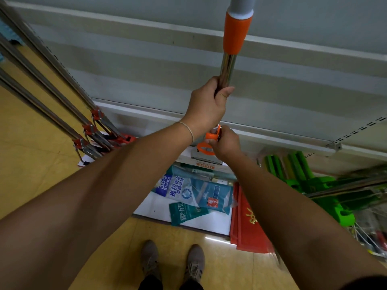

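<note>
Steel mop pole (227,68) clasped fully by left hand (207,107); just below, orange lever (206,144) pinched by right hand (227,143). Left of grip: three leaning red-jointed mops (88,130). Right: green mops (293,170), uncounted through blur. Underneath: three packets (182,191), one red mat (249,222), two shoes (149,260)

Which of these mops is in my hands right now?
The orange-collared mop: left hand grips its steel pole, right hand holds its orange clip. The red-jointed mops lean untouched at left, the green mops at right.

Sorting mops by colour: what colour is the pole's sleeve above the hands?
Orange sleeve, above the shiny metal pole the left hand grips; clearest in the head view.
</note>
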Tool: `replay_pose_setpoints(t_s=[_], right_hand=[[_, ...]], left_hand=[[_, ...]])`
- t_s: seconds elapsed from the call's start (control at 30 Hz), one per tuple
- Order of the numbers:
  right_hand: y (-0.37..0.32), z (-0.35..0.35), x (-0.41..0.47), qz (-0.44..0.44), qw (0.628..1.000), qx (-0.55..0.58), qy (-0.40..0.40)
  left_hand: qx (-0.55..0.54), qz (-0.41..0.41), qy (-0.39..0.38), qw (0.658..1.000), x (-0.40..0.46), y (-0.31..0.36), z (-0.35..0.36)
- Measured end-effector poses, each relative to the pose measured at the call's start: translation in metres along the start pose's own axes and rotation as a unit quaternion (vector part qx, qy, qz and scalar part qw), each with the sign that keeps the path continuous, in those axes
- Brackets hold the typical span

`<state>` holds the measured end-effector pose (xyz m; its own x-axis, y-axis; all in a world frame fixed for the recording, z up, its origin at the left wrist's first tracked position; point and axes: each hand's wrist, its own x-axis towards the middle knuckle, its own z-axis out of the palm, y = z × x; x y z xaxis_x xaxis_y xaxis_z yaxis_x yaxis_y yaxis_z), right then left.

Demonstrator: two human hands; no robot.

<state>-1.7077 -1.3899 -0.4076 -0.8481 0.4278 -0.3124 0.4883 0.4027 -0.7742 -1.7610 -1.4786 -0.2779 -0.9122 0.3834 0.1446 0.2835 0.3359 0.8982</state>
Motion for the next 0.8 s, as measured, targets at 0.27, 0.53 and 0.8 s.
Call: replay_pose_setpoints(t_s=[0.27,0.53,0.8], right_hand=[[0.001,-0.005,-0.013,0.023,0.998,-0.051,0.035],[-0.019,-0.033,-0.049,-0.006,0.996,-0.072,0.059],[-0.059,-0.081,-0.11,-0.085,0.986,-0.085,0.118]], left_hand=[[0.061,-0.028,-0.104,0.992,-0.004,0.002,-0.019],[0.162,-0.108,-0.148,0.97,-0.046,0.014,-0.041],[0.179,-0.033,-0.131,0.975,-0.081,0.066,-0.068]])
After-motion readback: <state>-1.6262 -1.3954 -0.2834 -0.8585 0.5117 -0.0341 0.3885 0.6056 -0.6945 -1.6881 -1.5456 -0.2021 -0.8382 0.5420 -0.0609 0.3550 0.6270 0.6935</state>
